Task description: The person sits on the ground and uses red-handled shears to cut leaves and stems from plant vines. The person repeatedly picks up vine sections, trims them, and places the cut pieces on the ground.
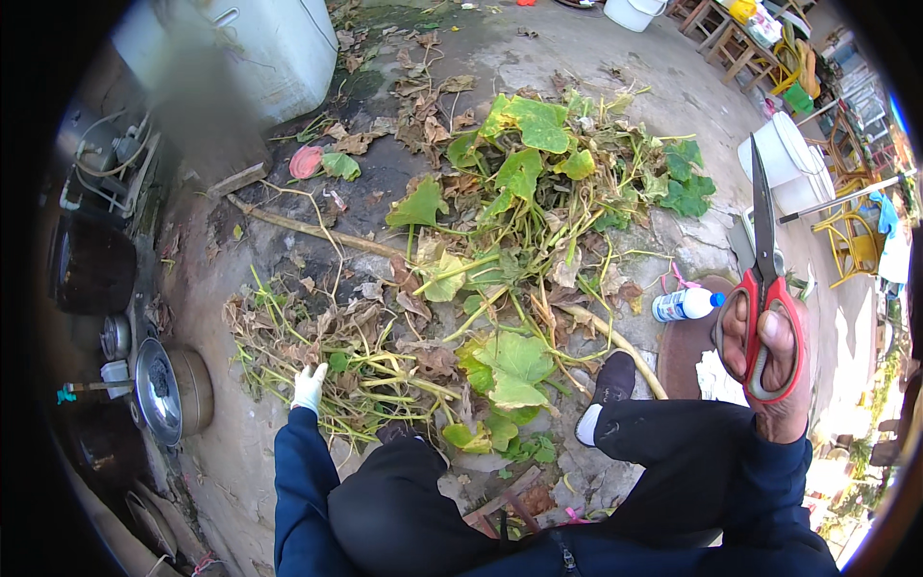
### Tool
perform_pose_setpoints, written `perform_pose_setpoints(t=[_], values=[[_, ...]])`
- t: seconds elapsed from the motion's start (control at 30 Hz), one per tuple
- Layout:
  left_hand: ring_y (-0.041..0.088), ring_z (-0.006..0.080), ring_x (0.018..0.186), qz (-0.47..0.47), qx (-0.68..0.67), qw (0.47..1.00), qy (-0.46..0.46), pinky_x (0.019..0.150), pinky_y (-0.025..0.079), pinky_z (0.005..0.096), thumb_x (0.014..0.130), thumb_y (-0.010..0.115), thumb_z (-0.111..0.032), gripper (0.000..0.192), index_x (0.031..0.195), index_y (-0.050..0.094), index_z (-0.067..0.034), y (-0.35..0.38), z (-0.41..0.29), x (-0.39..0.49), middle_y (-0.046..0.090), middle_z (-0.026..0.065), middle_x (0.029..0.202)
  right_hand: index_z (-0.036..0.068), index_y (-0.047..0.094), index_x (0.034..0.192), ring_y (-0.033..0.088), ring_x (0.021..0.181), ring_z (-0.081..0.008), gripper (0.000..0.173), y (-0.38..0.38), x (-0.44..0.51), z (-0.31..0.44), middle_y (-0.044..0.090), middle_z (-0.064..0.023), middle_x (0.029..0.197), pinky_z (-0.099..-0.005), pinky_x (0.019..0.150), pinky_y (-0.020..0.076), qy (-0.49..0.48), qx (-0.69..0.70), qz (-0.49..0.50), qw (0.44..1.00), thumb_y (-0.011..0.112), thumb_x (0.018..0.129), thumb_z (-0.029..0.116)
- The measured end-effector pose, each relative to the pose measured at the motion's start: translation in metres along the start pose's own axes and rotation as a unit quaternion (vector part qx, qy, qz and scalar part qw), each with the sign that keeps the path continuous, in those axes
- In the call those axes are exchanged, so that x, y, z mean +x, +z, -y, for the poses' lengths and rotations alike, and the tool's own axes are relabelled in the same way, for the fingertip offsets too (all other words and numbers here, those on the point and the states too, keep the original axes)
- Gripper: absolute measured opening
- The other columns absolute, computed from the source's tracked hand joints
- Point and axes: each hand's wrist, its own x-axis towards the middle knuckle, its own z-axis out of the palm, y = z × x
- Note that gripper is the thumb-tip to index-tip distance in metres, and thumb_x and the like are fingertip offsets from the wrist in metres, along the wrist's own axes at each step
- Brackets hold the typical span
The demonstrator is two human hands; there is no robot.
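Observation:
My right hand (768, 335), bare, is raised at the right and shut on a pair of scissors (764, 281) by its red and grey handles, the dark blades together and pointing up. In a white glove, my left hand (308, 386) reaches down to the near-left pile of cut vine stems and dried leaves (360, 360). Its fingers touch the pile's edge; whether they grip a stem I cannot tell. Beyond lies a larger heap of vines with green, yellowing leaves (533, 173).
A long wooden stick (324, 234) runs under the vines. A white bottle with a blue cap (685, 304) lies on a round brown lid (670, 360) at the right. White buckets (775, 151) stand farther right. At the left are a metal basin (160, 389) and dark pots (94, 263).

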Motion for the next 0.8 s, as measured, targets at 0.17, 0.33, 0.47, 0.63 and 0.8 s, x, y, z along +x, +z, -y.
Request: perform_pose_setpoints(t=[0.17, 0.33, 0.47, 0.63, 0.8], values=[[0.056, 0.0283, 0.122, -0.032, -0.031, 0.998, 0.038, 0.101, 0.045, 0.0367, 0.089, 0.069, -0.048, 0.058, 0.119, 0.067, 0.002, -0.037, -0.076, -0.045, 0.062, 0.0176, 0.132, -0.004, 0.059, 0.091, 0.051, 0.046, -0.0131, 0.044, -0.017, -0.009, 0.005, 0.056, -0.0101, 0.075, -0.0239, 0.044, 0.0395, 0.004, 0.058, 0.005, 0.998, 0.075, 0.080, 0.036], [0.053, 0.0333, 0.121, -0.157, 0.372, 0.888, 0.221, 0.097, 0.045, 0.0470, 0.083, 0.065, -0.056, 0.054, 0.106, 0.072, -0.008, -0.059, -0.207, -0.126, 0.058, 0.0174, 0.132, -0.004, 0.060, 0.095, 0.054, 0.049, -0.0141, 0.039, -0.035, -0.014, 0.011, 0.057, -0.0103, 0.077, -0.0251, 0.045, 0.0424, 0.016, 0.123, 0.006, 0.992, 0.073, 0.083, 0.031], [0.067, 0.0339, 0.098, -0.016, 0.508, 0.824, 0.250, 0.085, 0.051, 0.0453, 0.085, 0.061, -0.058, 0.053, 0.099, 0.074, -0.009, -0.054, -0.320, -0.153, 0.069, 0.0148, 0.111, -0.005, 0.061, 0.097, 0.053, 0.049, -0.0129, 0.038, -0.046, -0.013, 0.013, 0.056, -0.0080, 0.073, -0.0249, 0.047, 0.0415, 0.015, 0.148, 0.024, 0.989, 0.072, 0.084, 0.029], [0.067, 0.0404, 0.088, 0.141, 0.266, 0.878, 0.371, 0.081, 0.051, 0.0451, 0.093, 0.053, -0.057, 0.061, 0.086, 0.072, 0.000, 0.018, -0.426, -0.161, 0.070, 0.0228, 0.088, -0.005, 0.062, 0.102, 0.050, 0.050, -0.0109, 0.031, -0.053, -0.013, 0.014, 0.055, -0.0052, 0.069, -0.0243, 0.051, 0.0386, 0.018, 0.173, 0.047, 0.984, 0.069, 0.088, 0.021], [0.066, 0.0387, 0.078, 0.204, 0.067, 0.929, 0.302, 0.076, 0.049, 0.0444, 0.093, 0.053, -0.062, 0.070, 0.083, 0.070, 0.005, 0.125, -0.512, -0.185, 0.068, 0.0235, 0.077, -0.003, 0.059, 0.090, 0.052, 0.048, -0.0133, 0.038, -0.059, -0.011, 0.015, 0.054, -0.0073, 0.072, -0.0256, 0.045, 0.0401, 0.059, 0.157, 0.044, 0.985, 0.071, 0.084, 0.033]])
